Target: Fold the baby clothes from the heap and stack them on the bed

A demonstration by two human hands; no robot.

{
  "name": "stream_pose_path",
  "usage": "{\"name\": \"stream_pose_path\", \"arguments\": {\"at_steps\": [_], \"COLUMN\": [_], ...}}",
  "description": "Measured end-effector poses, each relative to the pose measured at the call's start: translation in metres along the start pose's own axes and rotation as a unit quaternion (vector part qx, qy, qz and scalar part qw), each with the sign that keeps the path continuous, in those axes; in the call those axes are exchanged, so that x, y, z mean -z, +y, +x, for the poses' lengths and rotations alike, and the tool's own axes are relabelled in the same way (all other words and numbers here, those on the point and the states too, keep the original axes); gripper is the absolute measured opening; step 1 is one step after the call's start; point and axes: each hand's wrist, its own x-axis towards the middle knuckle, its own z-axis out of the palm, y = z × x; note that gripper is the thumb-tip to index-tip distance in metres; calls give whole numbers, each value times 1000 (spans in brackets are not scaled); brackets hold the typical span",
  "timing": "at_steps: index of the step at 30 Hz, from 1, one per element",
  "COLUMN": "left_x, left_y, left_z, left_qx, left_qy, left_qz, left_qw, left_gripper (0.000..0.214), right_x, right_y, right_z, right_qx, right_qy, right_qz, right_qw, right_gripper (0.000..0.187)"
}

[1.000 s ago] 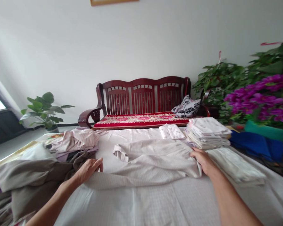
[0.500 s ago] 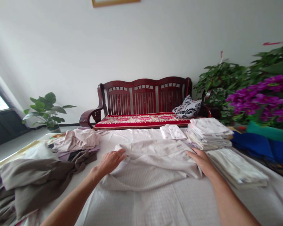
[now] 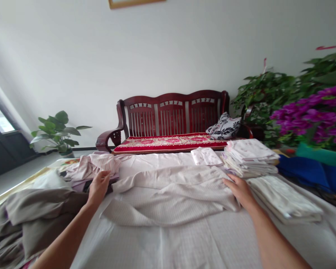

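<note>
Across the cloth-covered surface [image 3: 184, 243] lies a pale, finely striped pair of pants [image 3: 168, 198], wrinkled, with its left end parting into two legs. My left hand [image 3: 99, 186] is closed at the tip of the upper leg; its fingertips are partly hidden. At the other end, my right hand [image 3: 239, 190] grips the fabric's edge between thumb and fingers. Just past my right hand lie a folded whitish garment [image 3: 285, 198] and a stack of folded white clothes [image 3: 250, 155]. A small folded white cloth [image 3: 206, 156] sits beyond the pants.
Unfolded clothes lie heaped on the left, a grey-brown garment [image 3: 44, 213] and a pink striped one [image 3: 92, 166] among them. A wooden bench [image 3: 170, 116] with a patterned cushion [image 3: 224, 126] stands behind. Purple flowers [image 3: 313, 116] and a blue cloth [image 3: 310, 172] are at right.
My left hand has moved left, and the left end of the pants now stretches out further, its two legs spread. My right hand stays at the right end.
</note>
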Motion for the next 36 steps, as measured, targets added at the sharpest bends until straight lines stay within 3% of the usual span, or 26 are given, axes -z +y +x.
{"name": "stream_pose_path", "arguments": {"at_steps": [3,7,13,17,23,25,28,33,34,36], "left_x": [3,0,16,26,52,60,65,68,69,71], "left_y": [6,20,32,37,39,35,25,9,8,9], "left_z": [-21,-51,-67,-67,-52,-46,-44,-53,-53,-52], "left_qx": [-95,-160,-199,-227,-306,-300,-253,-141,-137,-144], "left_qy": [-129,-316,-441,-439,-271,-251,-298,-487,-504,-443], "left_qz": [90,145,177,196,138,141,192,181,173,187], "left_qw": [983,924,857,847,902,909,900,843,835,865], "left_gripper": [34,31,38,24,12,10,14,28,31,26], "right_x": [0,1,2,2,10,14,20,27,27,28], "right_y": [4,2,-5,-7,-17,-17,-13,1,4,11], "right_z": [2,1,-2,-3,-7,-6,-4,2,3,5], "right_qx": [0,-9,-20,-25,-92,-99,-88,-72,-74,-77], "right_qy": [-4,3,7,8,-1,-15,-40,-124,-132,-119], "right_qz": [-21,-28,-49,-26,83,74,39,-14,-17,-26], "right_qw": [1000,1000,999,999,992,992,995,990,988,990], "right_gripper": [52,52,50,50,43,39,30,23,23,22]}}
